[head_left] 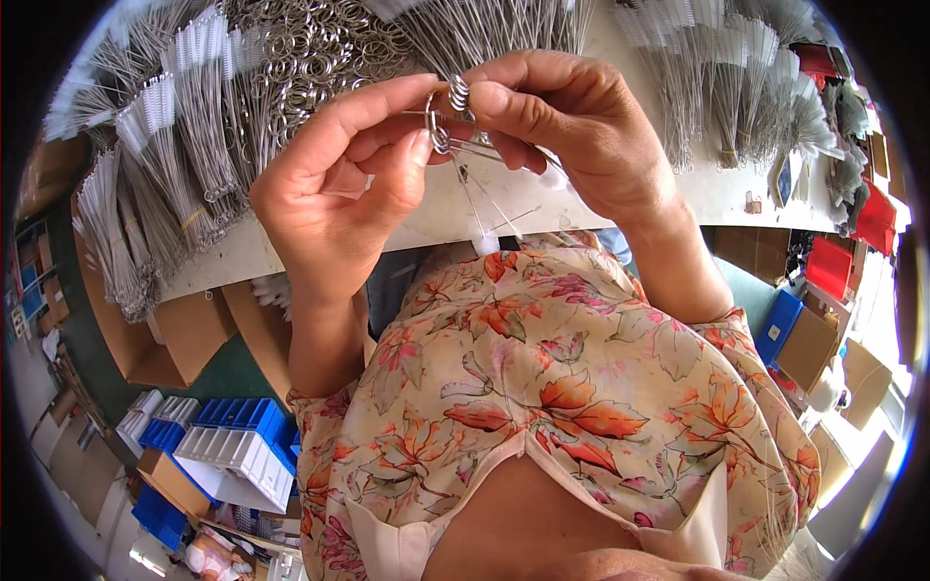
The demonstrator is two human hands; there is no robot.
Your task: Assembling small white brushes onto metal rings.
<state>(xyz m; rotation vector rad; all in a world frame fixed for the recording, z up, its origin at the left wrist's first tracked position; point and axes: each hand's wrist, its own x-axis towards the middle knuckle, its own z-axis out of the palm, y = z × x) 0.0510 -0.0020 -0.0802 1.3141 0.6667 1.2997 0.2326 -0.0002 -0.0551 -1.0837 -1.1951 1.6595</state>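
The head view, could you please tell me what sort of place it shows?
Probably an assembly workshop: bundles of wire-stemmed brushes and a heap of metal rings lie on a white worktable, with blue and white plastic bins nearby.

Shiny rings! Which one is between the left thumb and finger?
The single ring seen nearly edge-on in the left hand; the others are the bunched rings at the right hand and the ring pile on the table.
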